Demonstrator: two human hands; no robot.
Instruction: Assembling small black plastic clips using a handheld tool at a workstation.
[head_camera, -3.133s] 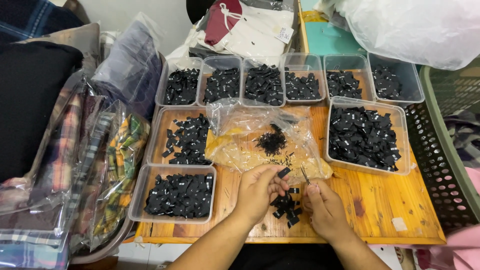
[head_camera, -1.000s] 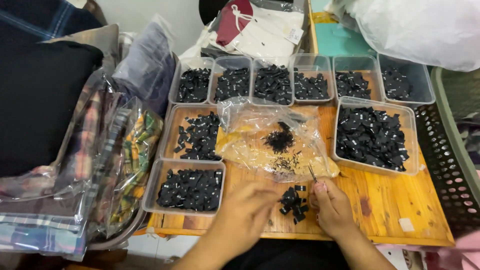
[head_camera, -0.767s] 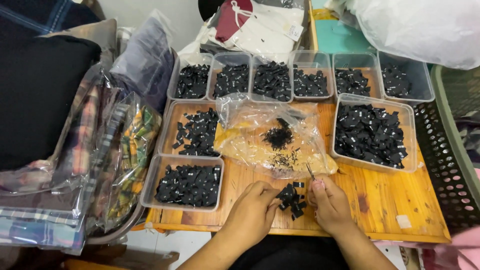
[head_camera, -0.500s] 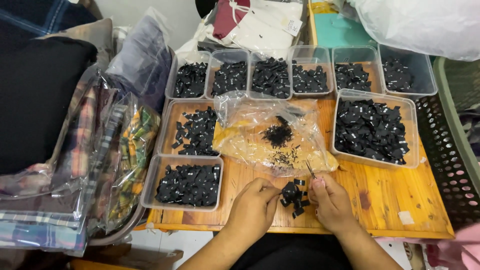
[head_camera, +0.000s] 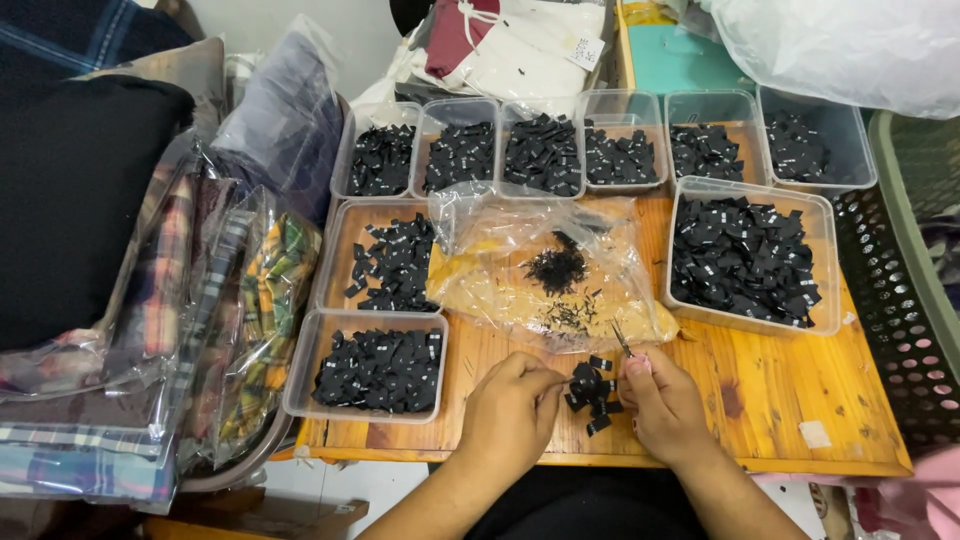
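Note:
A small heap of black fabric labels (head_camera: 592, 390) lies on the wooden table (head_camera: 780, 400) near its front edge, between my two hands. My left hand (head_camera: 510, 408) rests left of the heap, fingers curled and pinching at a label on its edge. To the right, my right hand (head_camera: 665, 400) holds small metal snips (head_camera: 622, 340) whose tips point up toward a crumpled clear plastic bag (head_camera: 550, 270). That bag carries a clump of black thread trimmings.
Clear plastic trays of black labels ring the work spot: a row of several at the back (head_camera: 540, 150), a large one at right (head_camera: 745, 255), two at left (head_camera: 375, 360). Bagged plaid fabric (head_camera: 200, 330) is stacked at left, a black mesh basket (head_camera: 900, 300) at right.
The view has shifted slightly. Both hands stay at the label heap near the table's front edge, with small finger movements; trays and bag have not moved.

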